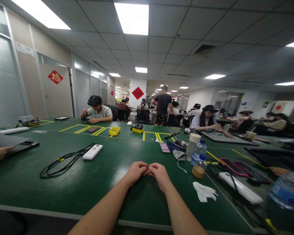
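Note:
My left hand [138,172] and my right hand [159,174] meet over the green table [88,192], thumbs and curled fingers closed, fingertips close together or touching. Anything between the fingers is too small or hidden to make out. To the right of my right hand lies a crumpled white glove or cloth [205,192]. Beyond it stand a bottle with brown liquid [199,168] and a water bottle [200,148]. Left of my hands is a white power bank [93,152] joined to a looped black cable [61,166].
Further back are yellow trays [114,131], a metal bowl [180,144] and a pale cylinder [193,145]. Another white power bank [240,187] and a large bottle [287,189] stand at right. A person's hand [1,154] reaches in from the left; others sit across the table.

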`<state>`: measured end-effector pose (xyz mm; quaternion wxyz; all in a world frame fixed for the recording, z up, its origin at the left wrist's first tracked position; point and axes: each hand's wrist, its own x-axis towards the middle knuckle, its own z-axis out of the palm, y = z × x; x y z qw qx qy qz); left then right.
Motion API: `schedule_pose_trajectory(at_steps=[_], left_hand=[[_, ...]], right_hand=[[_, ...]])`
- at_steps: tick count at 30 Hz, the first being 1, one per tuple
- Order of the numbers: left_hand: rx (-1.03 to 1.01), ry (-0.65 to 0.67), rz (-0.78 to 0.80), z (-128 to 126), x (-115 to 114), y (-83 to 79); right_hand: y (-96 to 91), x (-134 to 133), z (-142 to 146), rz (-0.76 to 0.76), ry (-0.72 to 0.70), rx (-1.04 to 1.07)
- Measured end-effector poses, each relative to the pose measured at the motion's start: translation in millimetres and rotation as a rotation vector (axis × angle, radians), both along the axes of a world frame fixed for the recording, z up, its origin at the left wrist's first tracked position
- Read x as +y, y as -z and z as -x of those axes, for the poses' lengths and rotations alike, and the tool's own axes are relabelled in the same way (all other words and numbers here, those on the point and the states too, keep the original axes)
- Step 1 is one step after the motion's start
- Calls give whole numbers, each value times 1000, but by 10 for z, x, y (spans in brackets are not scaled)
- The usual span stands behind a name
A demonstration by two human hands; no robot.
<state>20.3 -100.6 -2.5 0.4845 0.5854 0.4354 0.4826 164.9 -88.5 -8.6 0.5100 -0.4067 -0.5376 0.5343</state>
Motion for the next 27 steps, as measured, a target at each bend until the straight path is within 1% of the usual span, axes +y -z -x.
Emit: schedule_pose_trajectory(at_steps=[10, 15, 19, 22, 27], left_hand=[[-22, 2, -4, -1, 10, 18], [-48, -20, 18, -6, 8, 10], [-29, -19, 31, -2, 16, 9], [-27, -45, 35, 0, 25, 17], [-36, -61, 57, -1, 23, 12]], right_hand=[[-19, -8, -1, -4, -8, -15], [-14, 3, -1, 6, 5, -15], [-16, -7, -4, 6, 5, -10], [-23, -18, -5, 0, 6, 0], [-13, 6, -2, 25, 5, -17]])
